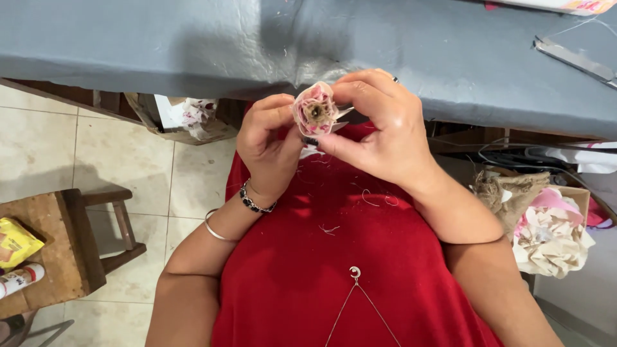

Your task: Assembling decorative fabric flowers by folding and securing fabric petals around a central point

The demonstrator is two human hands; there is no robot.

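A small rolled fabric flower point(315, 109), pink and cream with a brown centre, is held up between both hands just below the edge of a grey table point(193, 45). My left hand point(268, 144) grips its left side with curled fingers; a beaded bracelet and a thin bangle sit on that wrist. My right hand point(379, 128) pinches the flower from the right and underneath, thumb below it, a ring on one finger. Loose threads lie on the red garment point(334, 257) beneath.
A wooden stool point(58, 250) at the left carries a yellow packet point(16, 241) and a small bottle point(19, 279). A box of fabric scraps point(553, 234) stands at the right. Scissors point(575, 61) lie on the table's far right. A carton point(186, 119) sits under the table.
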